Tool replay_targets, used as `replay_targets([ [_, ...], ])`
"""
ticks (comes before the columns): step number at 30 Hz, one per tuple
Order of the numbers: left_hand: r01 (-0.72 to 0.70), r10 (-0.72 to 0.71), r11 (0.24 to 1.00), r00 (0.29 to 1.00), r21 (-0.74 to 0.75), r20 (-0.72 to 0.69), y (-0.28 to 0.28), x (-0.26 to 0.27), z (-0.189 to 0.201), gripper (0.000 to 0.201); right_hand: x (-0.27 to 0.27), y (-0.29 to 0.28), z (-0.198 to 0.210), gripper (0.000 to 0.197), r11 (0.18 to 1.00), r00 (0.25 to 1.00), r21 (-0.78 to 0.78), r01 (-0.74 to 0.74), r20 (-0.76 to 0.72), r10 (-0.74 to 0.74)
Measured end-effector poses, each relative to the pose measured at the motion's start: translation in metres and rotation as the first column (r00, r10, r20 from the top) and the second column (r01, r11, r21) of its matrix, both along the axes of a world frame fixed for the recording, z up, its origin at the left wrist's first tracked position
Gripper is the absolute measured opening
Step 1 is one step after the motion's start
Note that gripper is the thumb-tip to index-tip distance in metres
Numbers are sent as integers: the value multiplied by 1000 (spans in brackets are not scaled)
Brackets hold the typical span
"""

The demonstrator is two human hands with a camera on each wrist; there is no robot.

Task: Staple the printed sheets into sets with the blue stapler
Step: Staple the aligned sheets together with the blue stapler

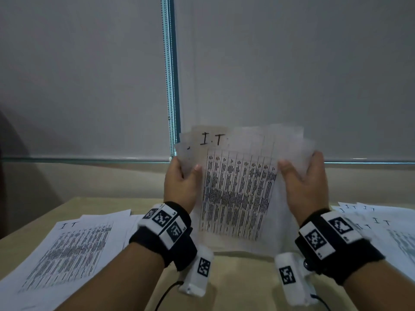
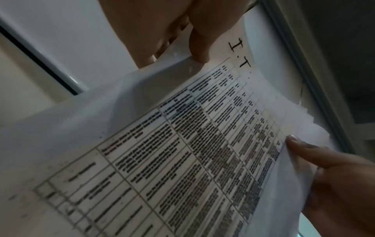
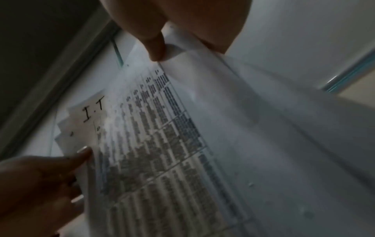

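fingers of the left hand [image 1: 180, 187] and the right hand [image 1: 307, 182] curl round the side edges of a stack of printed sheets [image 1: 238, 189] — thumbs pressed on the front page, marked "i.t" — held upright above the table [image 1: 242, 277]. more printed sheets lie at left [image 1: 67, 250] and right [image 1: 386, 227]. the blue stapler shows in no view.

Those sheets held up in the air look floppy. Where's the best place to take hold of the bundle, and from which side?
Probably by the two side edges near the top, one hand from each side, as the left hand and right hand do now. The bundle of printed sheets stands upright and its top edges are fanned unevenly, so thumbs in front and fingers behind likely keep it from sagging while it is squared.
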State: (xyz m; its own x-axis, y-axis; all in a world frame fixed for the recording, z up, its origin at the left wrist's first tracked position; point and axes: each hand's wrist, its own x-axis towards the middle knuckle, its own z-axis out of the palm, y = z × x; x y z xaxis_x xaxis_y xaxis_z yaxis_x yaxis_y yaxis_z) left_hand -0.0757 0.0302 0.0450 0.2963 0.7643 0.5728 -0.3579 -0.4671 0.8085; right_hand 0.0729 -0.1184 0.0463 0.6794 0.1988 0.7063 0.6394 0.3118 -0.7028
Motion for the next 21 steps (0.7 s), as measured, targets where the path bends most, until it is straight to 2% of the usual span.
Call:
replay_targets([
  [2,35,-34,999,999,30,-26,-4,2,4,19,-1,0,4,27,1000,999,-21,5,32,-4],
  [5,30,-16,997,981,73,-193,-10,6,-4,8,-10,4,-4,40,967,999,-255,-24,39,35],
  [7,-15,29,997,976,70,-214,-14,8,-7,7,-15,6,-9,37,950,998,-312,-4,61,24],
  [10,-47,52,998,994,51,-92,-17,6,0,18,-18,4,-5,35,975,999,-222,33,28,-28],
  [12,-30,31,998,999,46,-24,-15,4,4,21,-17,4,-2,42,990,1000,-138,9,-21,-12],
  [14,3,-2,1000,999,24,-39,-12,2,0,23,-17,4,-6,50,991,997,-130,-38,-65,30],
  [16,15,-15,1000,993,-5,-116,-10,0,-8,15,-18,5,-12,51,982,990,-172,-78,-127,57],
  [18,13,-19,999,989,-37,-145,-10,-1,-13,8,-17,5,-16,42,972,984,-221,-83,-170,46],
  [21,-4,-2,999,993,-48,-115,-9,-1,-11,15,-14,5,-12,26,976,986,-209,-58,-166,23],
])
